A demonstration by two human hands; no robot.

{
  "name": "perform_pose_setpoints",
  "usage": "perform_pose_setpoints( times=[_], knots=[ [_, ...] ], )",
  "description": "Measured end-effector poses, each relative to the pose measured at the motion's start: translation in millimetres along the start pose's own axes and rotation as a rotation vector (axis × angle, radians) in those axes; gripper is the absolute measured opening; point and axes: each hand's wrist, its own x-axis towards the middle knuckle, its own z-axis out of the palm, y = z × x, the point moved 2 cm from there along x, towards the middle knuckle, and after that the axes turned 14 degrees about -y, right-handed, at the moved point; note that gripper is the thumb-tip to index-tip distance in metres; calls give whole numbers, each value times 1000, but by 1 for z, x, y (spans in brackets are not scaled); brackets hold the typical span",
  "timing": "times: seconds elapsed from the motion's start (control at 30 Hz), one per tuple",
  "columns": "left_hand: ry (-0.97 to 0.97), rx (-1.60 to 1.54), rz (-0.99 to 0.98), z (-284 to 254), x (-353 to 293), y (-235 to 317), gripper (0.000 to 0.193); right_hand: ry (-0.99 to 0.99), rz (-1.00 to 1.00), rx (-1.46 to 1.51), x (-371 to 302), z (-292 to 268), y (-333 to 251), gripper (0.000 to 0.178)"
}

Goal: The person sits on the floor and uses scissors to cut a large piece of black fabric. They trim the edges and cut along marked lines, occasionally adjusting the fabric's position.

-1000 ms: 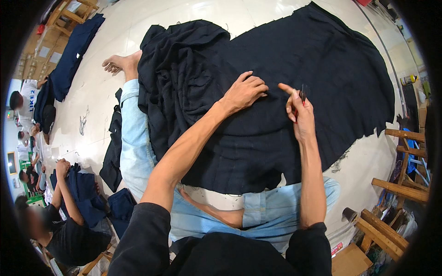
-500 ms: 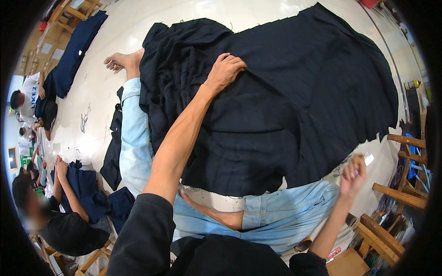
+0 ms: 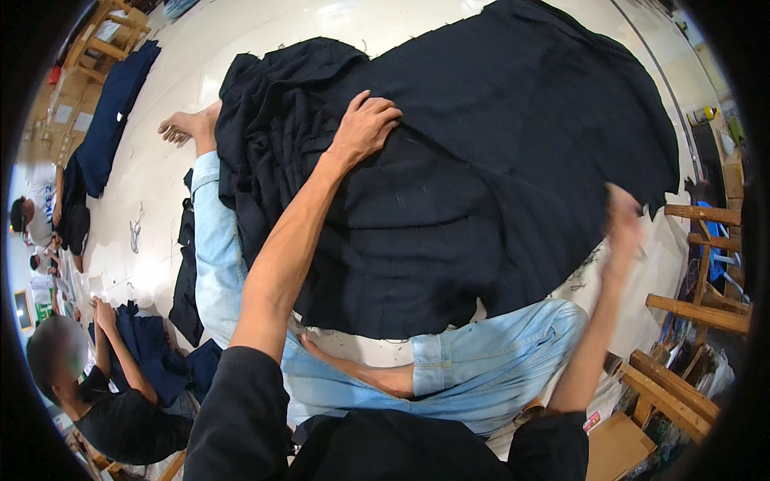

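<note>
Across lap: dark navy cloth [image 3: 481, 160], rumpled, spread wide; left hand [image 3: 365, 128] flat, grip spread; right hand [image 3: 624, 216] blurred, grip unclear.

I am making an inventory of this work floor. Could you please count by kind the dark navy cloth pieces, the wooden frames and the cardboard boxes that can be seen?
Dark navy cloth pieces: 3 (large one under left hand at; far one; co-worker's)
Wooden frames: 2 ()
Cardboard boxes: 1
Total: 6
</note>
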Motion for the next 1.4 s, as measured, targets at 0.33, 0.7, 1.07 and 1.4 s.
perform_pose_setpoints(
  times=[0.33,0.7,1.07,1.4],
  knots=[
    [-98,7,112,0,14,18,25,-963,-11,-298,58,165,-51,37],
    [33,-142,-119,0,12,-26,19,-505,123,1414,8,203,-58,29],
    [126,-97,-19,8,16,-24,20,-14,128,1437,-89,-60,43,10],
    [497,-366,-165,-6,7,-24,61,-78,57,1344,-81,-61,28,20]
  ],
)
